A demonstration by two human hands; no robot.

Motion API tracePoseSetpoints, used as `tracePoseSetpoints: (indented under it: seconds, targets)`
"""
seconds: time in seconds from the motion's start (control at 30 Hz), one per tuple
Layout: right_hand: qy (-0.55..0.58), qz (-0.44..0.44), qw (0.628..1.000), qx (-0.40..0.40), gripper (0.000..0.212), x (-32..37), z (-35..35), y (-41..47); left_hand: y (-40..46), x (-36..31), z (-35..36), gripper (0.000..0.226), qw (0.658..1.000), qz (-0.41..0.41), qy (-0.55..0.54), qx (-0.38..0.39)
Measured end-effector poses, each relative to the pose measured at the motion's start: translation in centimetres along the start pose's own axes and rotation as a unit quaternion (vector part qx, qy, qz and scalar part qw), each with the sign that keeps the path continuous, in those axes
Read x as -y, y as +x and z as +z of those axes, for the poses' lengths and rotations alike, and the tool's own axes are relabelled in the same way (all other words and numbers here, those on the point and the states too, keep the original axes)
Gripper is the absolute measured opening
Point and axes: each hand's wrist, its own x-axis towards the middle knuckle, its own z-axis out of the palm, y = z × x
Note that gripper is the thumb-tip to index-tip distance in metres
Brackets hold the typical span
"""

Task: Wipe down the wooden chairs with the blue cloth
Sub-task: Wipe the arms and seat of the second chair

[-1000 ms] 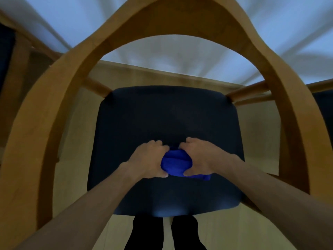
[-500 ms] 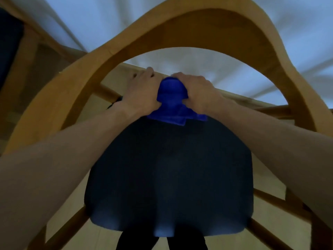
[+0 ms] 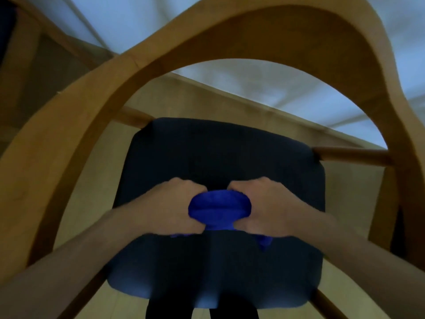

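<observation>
A wooden chair fills the view from above: its curved backrest and arm frame (image 3: 147,72) arch over a dark navy seat cushion (image 3: 220,155). The bunched blue cloth (image 3: 218,209) lies on the middle of the cushion. My left hand (image 3: 171,208) grips the cloth's left side with curled fingers. On the other side my right hand (image 3: 266,207) grips it the same way. Small corners of cloth stick out under both hands. Both forearms reach in from the bottom corners.
A table with a pale tablecloth (image 3: 253,79) stands just beyond the chair's front. Wooden rails (image 3: 351,156) join the seat to the frame. Part of another chair (image 3: 20,54) shows at the upper left. Light wood floor and my dark trouser legs (image 3: 202,311) lie below the seat.
Both hands pushed the cloth to the seat's far edge half a second ago and have drawn it back to the middle of the cushion. The grip on the cloth is unchanged.
</observation>
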Motion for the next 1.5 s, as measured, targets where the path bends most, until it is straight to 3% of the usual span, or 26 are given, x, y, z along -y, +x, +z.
tracePoseSetpoints:
  seconds: [0.03, 0.1, 0.17, 0.23, 0.3, 0.37, 0.43, 0.53, 0.6, 0.67, 0.73, 0.8, 0.87, 0.93, 1.0, 1.07, 1.13, 1.17, 1.23, 1.3, 1.4, 1.5]
  targets:
    - [0.015, 0.007, 0.999, 0.036, 0.027, 0.1, -1.0, 0.6, 0.5, 0.0, -1.0, 0.019, 0.999, -0.015, -0.010, 0.031]
    - [-0.012, 0.008, 1.000, 0.002, 0.028, -0.1, -3.4, 2.2, 2.0, -0.3, -3.5, 0.023, 0.999, -0.037, 0.032, -0.021]
    - [-0.046, -0.003, 0.991, -0.129, 0.034, -0.2, -5.9, 3.9, 3.6, -0.8, -5.8, 0.029, 0.978, -0.035, 0.097, -0.184]
    - [-0.082, -0.020, 0.957, -0.276, 0.044, -0.2, -7.6, 5.4, 4.9, -1.5, -7.3, 0.038, 0.919, 0.000, 0.176, -0.352]
    - [-0.124, -0.032, 0.917, -0.377, 0.050, 0.0, -7.8, 6.4, 6.1, -1.6, -7.7, 0.044, 0.861, 0.042, 0.243, -0.445]
    - [-0.148, -0.020, 0.916, -0.373, 0.050, 0.0, -6.5, 6.8, 6.6, -1.1, -6.9, 0.049, 0.866, 0.024, 0.253, -0.431]
    - [-0.137, -0.005, 0.943, -0.303, 0.058, -0.5, -3.7, 6.4, 6.4, 0.2, -4.7, 0.050, 0.895, -0.005, 0.273, -0.352]
    - [-0.076, 0.028, 0.968, -0.236, 0.084, -1.7, 0.2, 5.0, 5.6, 2.1, -1.5, 0.049, 0.933, 0.014, 0.276, -0.232]
    - [-0.034, 0.038, 0.972, -0.227, 0.104, -2.5, 0.7, 4.8, 5.2, 2.6, -0.8, 0.053, 0.953, 0.032, 0.231, -0.193]
    - [-0.030, 0.036, 0.985, -0.168, 0.122, -2.8, 0.0, 5.2, 5.1, 2.2, -0.6, 0.058, 0.960, 0.029, 0.214, -0.176]
    - [-0.126, 0.029, 0.986, -0.102, 0.117, -2.8, -0.8, 6.0, 5.3, 1.9, -0.5, 0.068, 0.952, 0.014, 0.230, -0.203]
    - [-0.242, 0.008, 0.966, -0.091, 0.095, -2.5, -1.6, 6.7, 5.6, 1.7, -1.1, 0.078, 0.948, -0.022, 0.235, -0.213]
    - [-0.273, -0.013, 0.957, -0.097, 0.071, -2.3, -2.8, 7.2, 6.1, 1.7, -2.5, 0.072, 0.951, -0.053, 0.249, -0.174]
    - [-0.225, -0.025, 0.968, -0.108, 0.053, -2.5, -4.5, 8.0, 7.0, 1.5, -4.5, 0.059, 0.940, -0.052, 0.285, -0.184]
    - [-0.149, -0.021, 0.976, -0.156, 0.046, -2.8, -6.6, 9.4, 8.2, 1.2, -6.6, 0.060, 0.906, -0.035, 0.331, -0.263]
    - [-0.108, -0.020, 0.968, -0.226, 0.053, -3.3, -8.1, 11.2, 9.4, 0.8, -8.0, 0.063, 0.855, -0.024, 0.379, -0.354]
    - [-0.074, -0.023, 0.967, -0.241, 0.069, -3.7, -8.4, 12.4, 10.0, 0.7, -8.8, 0.063, 0.834, -0.026, 0.393, -0.387]
    - [-0.041, -0.028, 0.973, -0.223, 0.071, -3.8, -8.0, 12.6, 10.1, 0.9, -8.8, 0.064, 0.846, -0.024, 0.388, -0.365]
    - [-0.007, -0.039, 0.979, -0.201, 0.067, -3.8, -5.5, 12.0, 9.6, 2.1, -7.8, 0.069, 0.908, -0.006, 0.300, -0.291]
    - [-0.009, -0.042, 0.969, -0.243, 0.072, -4.1, -2.2, 10.4, 8.2, 3.2, -6.0, 0.075, 0.949, -0.009, 0.176, -0.262]
    - [-0.015, -0.047, 0.966, -0.255, 0.080, -3.4, 2.4, 6.5, 4.6, 3.8, -1.5, 0.088, 0.955, 0.019, 0.124, -0.269]
    - [-0.062, -0.066, 0.979, -0.183, 0.074, -2.7, 5.7, 3.2, 1.4, 3.9, 4.0, 0.073, 0.955, 0.049, 0.141, -0.257]
